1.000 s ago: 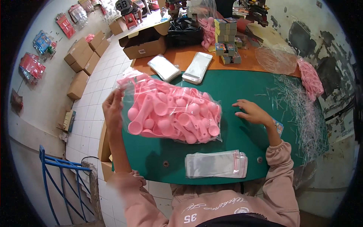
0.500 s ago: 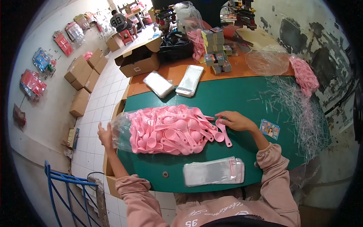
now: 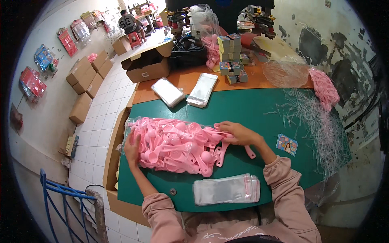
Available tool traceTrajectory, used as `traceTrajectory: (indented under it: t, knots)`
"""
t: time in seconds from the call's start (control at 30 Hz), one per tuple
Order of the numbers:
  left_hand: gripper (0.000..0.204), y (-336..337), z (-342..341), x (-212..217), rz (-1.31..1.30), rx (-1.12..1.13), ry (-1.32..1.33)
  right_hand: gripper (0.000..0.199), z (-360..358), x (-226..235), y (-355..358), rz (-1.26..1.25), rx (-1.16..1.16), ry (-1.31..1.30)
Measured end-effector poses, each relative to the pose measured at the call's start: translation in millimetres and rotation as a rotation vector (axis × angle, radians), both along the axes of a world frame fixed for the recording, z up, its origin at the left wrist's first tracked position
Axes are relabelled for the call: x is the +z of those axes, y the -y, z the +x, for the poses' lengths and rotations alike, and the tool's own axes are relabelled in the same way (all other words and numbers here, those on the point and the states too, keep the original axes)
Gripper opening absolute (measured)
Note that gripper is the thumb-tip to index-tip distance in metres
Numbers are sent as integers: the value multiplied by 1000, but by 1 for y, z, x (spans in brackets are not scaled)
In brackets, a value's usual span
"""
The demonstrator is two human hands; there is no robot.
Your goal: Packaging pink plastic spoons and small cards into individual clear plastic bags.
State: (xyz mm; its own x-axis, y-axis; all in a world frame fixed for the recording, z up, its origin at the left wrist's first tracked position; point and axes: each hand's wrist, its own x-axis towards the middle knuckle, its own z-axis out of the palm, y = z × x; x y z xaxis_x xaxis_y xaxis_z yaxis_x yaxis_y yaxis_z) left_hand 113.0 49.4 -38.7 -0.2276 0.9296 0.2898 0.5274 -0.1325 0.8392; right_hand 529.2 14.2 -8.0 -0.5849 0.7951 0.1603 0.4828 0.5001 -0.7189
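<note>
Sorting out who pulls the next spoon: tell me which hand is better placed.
Probably right: the right hand rests at the bag's open end among loose spoons, while the left hand steadies the closed end.

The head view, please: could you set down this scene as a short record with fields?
Surface: green table
Left hand: flat against the end of a clear bag of pink plastic scoops
Right hand: on scoops spilling from the bag's open end
Near edge: stack of clear sleeves
Right side: small picture card, heap of clear strips
</note>
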Motion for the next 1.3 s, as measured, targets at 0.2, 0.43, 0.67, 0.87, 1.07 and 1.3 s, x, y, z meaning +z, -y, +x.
traceTrajectory:
  t: [0.2, 0.43, 0.67, 0.87, 1.07, 1.3]
  knots:
    - [37, -21, -19, -3, 84, 159, 245, 27, 31, 22, -3, -140, -135, 56]
    - [26, -23, -57, -18, 432, 638, 664, 35, 34, 26, -4, -708, -107, -573]
    - [14, -4, -49, 0, 447, 939, 1155, 61, 40, 23, -1, -879, -35, -866]
    - [17, -1, -63, -3, 494, 1113, 1102, 63, 43, 15, -6, -899, -29, -920]
    - [21, 0, -70, -10, 630, 1180, 930, 58, 44, 7, -9, -893, -40, -989]
    - [23, -3, -83, -19, 381, 1220, 685, 51, 44, 9, -15, -778, -246, -838]
